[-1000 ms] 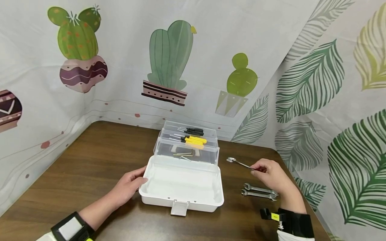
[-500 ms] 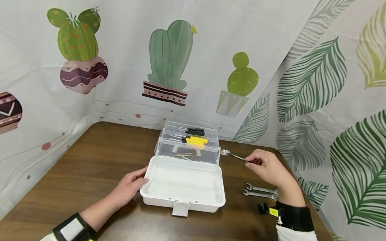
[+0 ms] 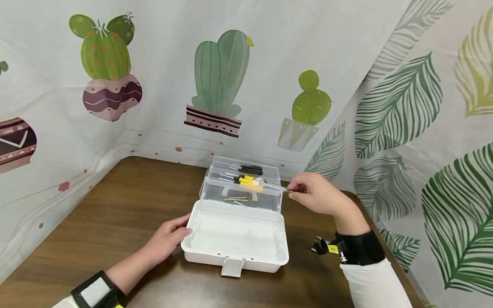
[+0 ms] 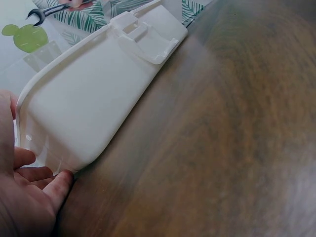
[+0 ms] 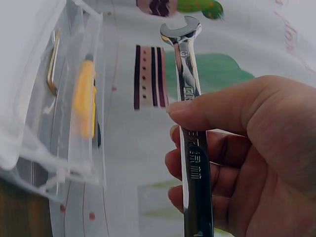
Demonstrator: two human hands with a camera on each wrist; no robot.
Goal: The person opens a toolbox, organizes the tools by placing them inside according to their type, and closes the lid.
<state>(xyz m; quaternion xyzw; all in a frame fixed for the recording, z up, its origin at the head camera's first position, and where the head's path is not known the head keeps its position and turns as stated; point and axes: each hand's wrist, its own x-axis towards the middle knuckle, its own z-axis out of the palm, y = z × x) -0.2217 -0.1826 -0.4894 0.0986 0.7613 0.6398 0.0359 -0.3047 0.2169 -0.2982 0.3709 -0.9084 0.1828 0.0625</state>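
On the brown worktop [image 3: 115, 214] stands an open white toolbox [image 3: 204, 258], its front latch [image 3: 233, 267] hanging down over the near wall and the white floor of its main compartment [image 3: 235, 231] facing up. Behind that compartment, clear trays rise in steps. The upper tray [image 3: 271, 171] holds black-handled screwdrivers [image 3: 250, 170], their shafts pointing left; the middle tray [image 3: 215, 185] holds yellow-handled screwdrivers [image 3: 248, 182] lying the same way; in the lower tray [image 3: 269, 205] lie brass-coloured hex keys [image 3: 238, 198], with a small silver piece just in front of them. The person's left hand [image 3: 169, 239] holds the toolbox at its left side, thumb over the rim and fingers against the outer wall. The right hand [image 3: 316, 194], to the right of the trays, has its fingers clamped on the shank of an open-end wrench [image 5: 185, 64]. In the head view the wrench's free end overlaps the yellow handles; whether it touches them cannot be told.
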